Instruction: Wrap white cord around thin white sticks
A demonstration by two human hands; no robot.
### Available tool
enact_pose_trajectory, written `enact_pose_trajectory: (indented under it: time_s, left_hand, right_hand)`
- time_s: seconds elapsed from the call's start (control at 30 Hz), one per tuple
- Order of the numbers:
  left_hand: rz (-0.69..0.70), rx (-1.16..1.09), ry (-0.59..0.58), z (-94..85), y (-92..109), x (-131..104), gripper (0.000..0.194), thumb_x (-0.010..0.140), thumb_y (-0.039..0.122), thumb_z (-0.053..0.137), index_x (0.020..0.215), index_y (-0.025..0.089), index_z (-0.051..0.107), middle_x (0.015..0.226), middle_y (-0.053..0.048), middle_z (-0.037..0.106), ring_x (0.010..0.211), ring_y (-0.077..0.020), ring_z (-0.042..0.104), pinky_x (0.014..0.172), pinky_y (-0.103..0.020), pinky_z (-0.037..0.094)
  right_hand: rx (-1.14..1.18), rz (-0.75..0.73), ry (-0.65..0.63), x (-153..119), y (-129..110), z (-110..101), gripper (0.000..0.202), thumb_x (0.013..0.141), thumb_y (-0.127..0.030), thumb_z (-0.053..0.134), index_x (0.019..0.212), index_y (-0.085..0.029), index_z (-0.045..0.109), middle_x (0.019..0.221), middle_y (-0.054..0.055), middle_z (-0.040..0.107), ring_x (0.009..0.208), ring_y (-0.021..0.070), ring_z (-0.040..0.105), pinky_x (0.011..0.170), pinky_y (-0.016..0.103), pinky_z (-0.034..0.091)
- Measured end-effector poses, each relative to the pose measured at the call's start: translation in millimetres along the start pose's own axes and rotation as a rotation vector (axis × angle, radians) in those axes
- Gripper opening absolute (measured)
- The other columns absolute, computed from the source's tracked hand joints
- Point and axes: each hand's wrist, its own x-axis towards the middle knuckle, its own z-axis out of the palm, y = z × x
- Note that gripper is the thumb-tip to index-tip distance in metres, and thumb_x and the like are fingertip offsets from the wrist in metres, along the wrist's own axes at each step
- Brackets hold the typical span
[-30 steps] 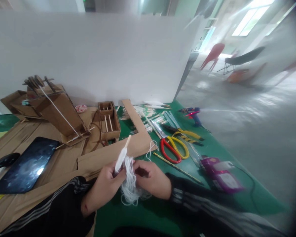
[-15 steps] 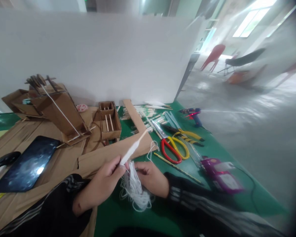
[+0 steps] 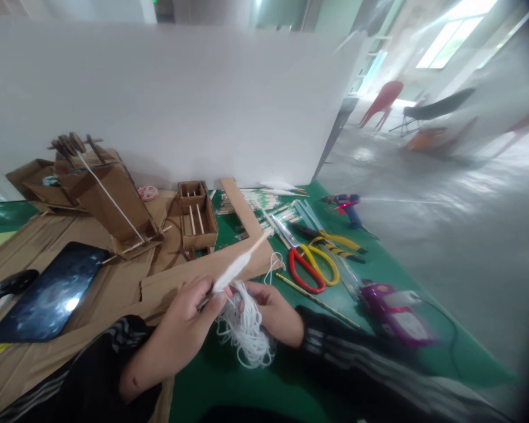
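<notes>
My left hand [image 3: 194, 320] is closed around a thin wooden stick wound with white string [image 3: 235, 269], its bare tip pointing up and to the right. Close beside it, my right hand [image 3: 273, 311] grips a loose hank of white string [image 3: 247, 335], whose loops hang down over the green table. Some of the right fingers are hidden behind the strands. A loose loop of string rises past the right hand onto a cardboard strip [image 3: 211, 267] just beyond both hands.
Scissors [image 3: 311, 267], pliers [image 3: 335, 244], a patterned stick [image 3: 317, 301] and a purple power strip [image 3: 397, 314] lie to the right. A glue gun [image 3: 346, 205] is farther back. Leftward are a tablet [image 3: 48, 294], a mouse [image 3: 14, 284] and cardboard models [image 3: 110, 200].
The hank has shifted slightly up and right, with the right fingers now deeper behind its strands. My left hand still holds the wound stick, moved slightly.
</notes>
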Motion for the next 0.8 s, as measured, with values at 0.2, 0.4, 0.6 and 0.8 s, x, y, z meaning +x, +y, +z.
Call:
enact_pose_trajectory:
  time_s: [0.2, 0.4, 0.6, 0.8]
  left_hand:
    - [0.180, 0.202, -0.006, -4.1, 14, -4, 0.020, 0.095, 0.031, 0.042, 0.085, 0.021, 0.056, 0.089, -0.004, 0.056, 0.091, -0.0207, 0.050, 0.083, -0.032, 0.039]
    - [0.182, -0.149, -0.064, -0.2, 12, -8, 0.016, 0.096, 0.030, 0.040, 0.093, 0.023, 0.054, 0.091, -0.002, 0.054, 0.088, -0.0169, 0.051, 0.081, -0.029, 0.042]
    - [0.124, -0.512, -0.197, 5.6, 1, -4, 0.016, 0.096, 0.031, 0.042, 0.095, 0.020, 0.054, 0.092, -0.004, 0.057, 0.092, -0.0182, 0.053, 0.080, -0.029, 0.045]
    - [0.096, -0.478, -0.125, 13.5, -2, -2, 0.020, 0.093, 0.033, 0.048, 0.088, 0.017, 0.058, 0.083, -0.002, 0.054, 0.076, -0.0150, 0.052, 0.070, -0.027, 0.043]
  right_hand:
    - [0.015, 0.025, -0.063, 1, 5, 0, 0.052, 0.066, -0.048, 0.079, 0.102, -0.012, 0.069, 0.064, -0.001, 0.059, 0.055, 0.0077, 0.047, 0.054, 0.020, 0.041]
    - [-0.029, -0.001, -0.108, 1, 4, -1, 0.044, 0.070, -0.045, 0.077, 0.100, -0.013, 0.069, 0.074, 0.001, 0.062, 0.062, 0.0091, 0.051, 0.062, 0.022, 0.045]
    - [-0.021, -0.002, -0.132, 1, 1, 0, 0.042, 0.069, -0.045, 0.077, 0.095, -0.012, 0.070, 0.073, 0.000, 0.062, 0.062, 0.0083, 0.051, 0.062, 0.021, 0.045]
    - [0.018, 0.006, -0.097, 0, 0, 1, 0.036, 0.061, -0.040, 0.083, 0.081, -0.012, 0.071, 0.063, -0.002, 0.061, 0.059, 0.0087, 0.052, 0.061, 0.021, 0.046]
